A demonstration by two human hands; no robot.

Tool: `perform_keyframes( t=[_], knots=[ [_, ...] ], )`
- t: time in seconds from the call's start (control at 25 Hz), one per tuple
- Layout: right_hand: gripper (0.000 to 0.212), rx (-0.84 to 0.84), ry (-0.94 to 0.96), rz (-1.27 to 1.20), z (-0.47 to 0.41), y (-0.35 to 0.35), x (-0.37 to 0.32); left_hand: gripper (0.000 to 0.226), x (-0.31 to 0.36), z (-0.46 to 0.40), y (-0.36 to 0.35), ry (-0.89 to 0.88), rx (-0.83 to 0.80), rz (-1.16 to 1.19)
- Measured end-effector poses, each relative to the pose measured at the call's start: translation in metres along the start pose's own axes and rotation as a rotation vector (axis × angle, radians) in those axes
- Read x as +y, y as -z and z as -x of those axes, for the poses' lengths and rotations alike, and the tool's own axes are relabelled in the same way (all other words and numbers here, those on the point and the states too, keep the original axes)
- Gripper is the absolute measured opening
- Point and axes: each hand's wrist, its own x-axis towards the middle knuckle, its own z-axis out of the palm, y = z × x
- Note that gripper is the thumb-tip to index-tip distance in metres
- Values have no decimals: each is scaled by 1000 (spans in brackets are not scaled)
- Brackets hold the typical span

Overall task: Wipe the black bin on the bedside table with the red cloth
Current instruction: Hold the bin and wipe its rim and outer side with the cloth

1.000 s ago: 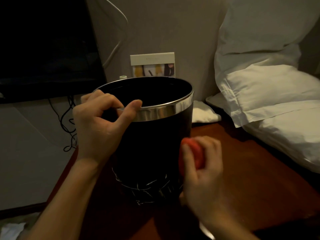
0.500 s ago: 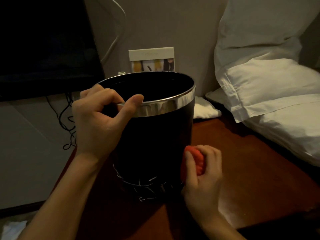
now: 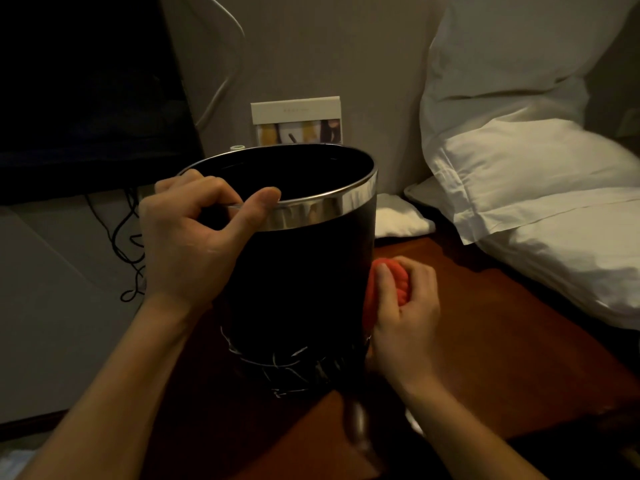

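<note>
Wiping is in hand: bin (image 3: 298, 271), upright on table (image 3: 485, 341), is steadied at rim by L hand (image 3: 194, 237), thumb & fingers pinching it, w/ cloth (image 3: 384, 289) bunched in R hand (image 3: 405, 313) against lower side; next, prob. unwiped sides to be covered.

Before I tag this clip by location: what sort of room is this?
Most likely a bedroom, perhaps a hotel room: white pillows are stacked beside a wooden bedside table, a dark screen stands on the left, and a small printed card leans against the wall.
</note>
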Motion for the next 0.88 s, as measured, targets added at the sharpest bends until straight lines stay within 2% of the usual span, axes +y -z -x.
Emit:
perform_keyframes(
  t=[0.12,0.28,0.44,0.6,0.68,0.84,0.88],
  knots=[
    [5,28,81,-35,-6,0,-22,49,0,-1,0,9,1,-8],
    [22,-109,354,21,11,4,-38,46,-1,1,-1,19,1,8],
    [5,-19,224,-36,-25,-2,-34,46,0,-2,-1,14,-10,-28],
    [2,94,139,-40,-52,-10,-39,47,2,-3,-1,23,-11,-45],
    [7,91,196,-26,-42,-8,-48,47,2,-2,-2,26,-7,-44],
    [14,27,482,34,-22,-3,-59,44,0,-2,-3,23,-2,-34],
    [13,23,483,26,-27,-3,-59,45,0,-2,-3,21,-4,-33]
  ],
)
